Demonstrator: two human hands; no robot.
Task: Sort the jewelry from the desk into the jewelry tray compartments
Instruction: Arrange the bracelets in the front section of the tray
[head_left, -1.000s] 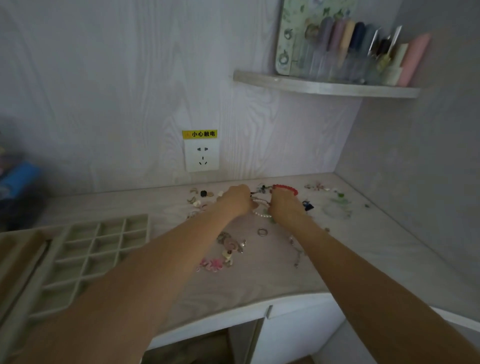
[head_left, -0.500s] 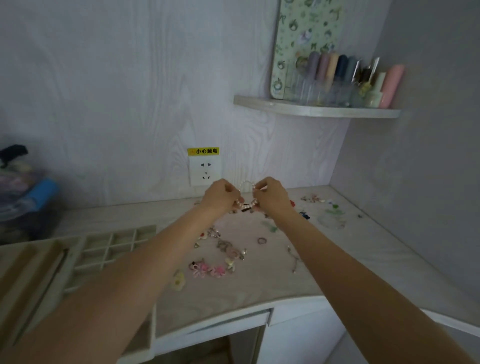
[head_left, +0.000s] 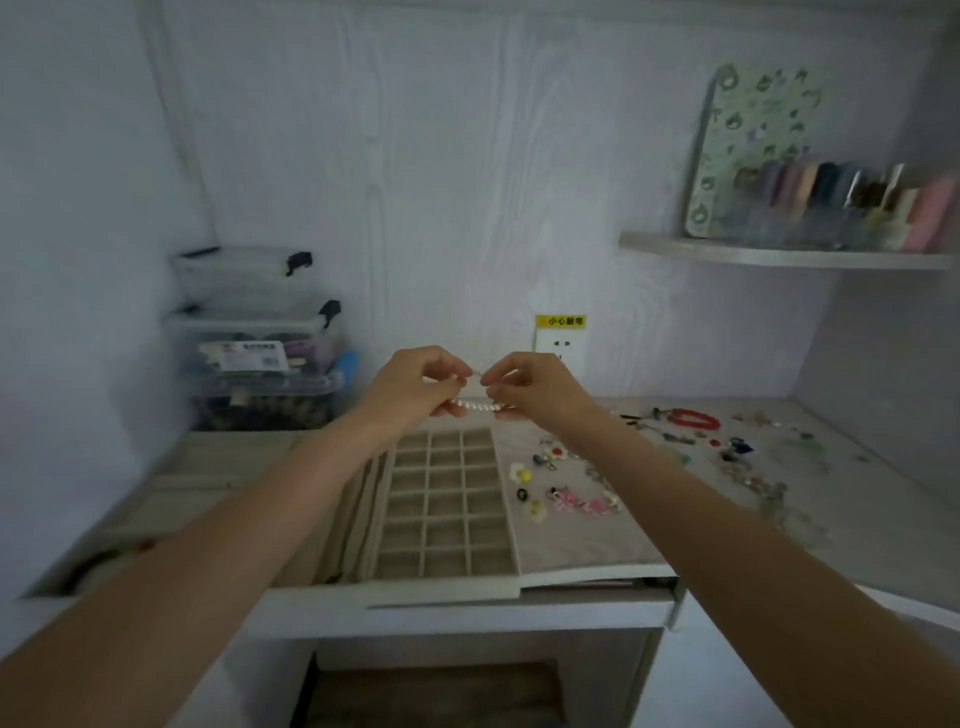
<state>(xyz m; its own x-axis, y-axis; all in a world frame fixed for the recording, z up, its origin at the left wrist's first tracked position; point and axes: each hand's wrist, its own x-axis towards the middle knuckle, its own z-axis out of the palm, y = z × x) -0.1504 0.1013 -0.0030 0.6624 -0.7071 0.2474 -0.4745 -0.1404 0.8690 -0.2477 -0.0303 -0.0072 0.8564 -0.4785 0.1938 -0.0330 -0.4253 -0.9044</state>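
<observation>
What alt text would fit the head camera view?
Both hands, left hand and right hand, hold a pearl bracelet above a compartment tray. More jewelry lies scattered on the desk to its right.

Single head view, looking forward-down over desk (head_left: 597, 551) toward back wall; edges somewhat blurred, wide-angle.

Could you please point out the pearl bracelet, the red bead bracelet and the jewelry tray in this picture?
pearl bracelet (head_left: 479, 405): head view, beads strung between the hands.
red bead bracelet (head_left: 694, 418): head view, its beaded loop.
jewelry tray (head_left: 511, 519): head view, right rim.
</observation>
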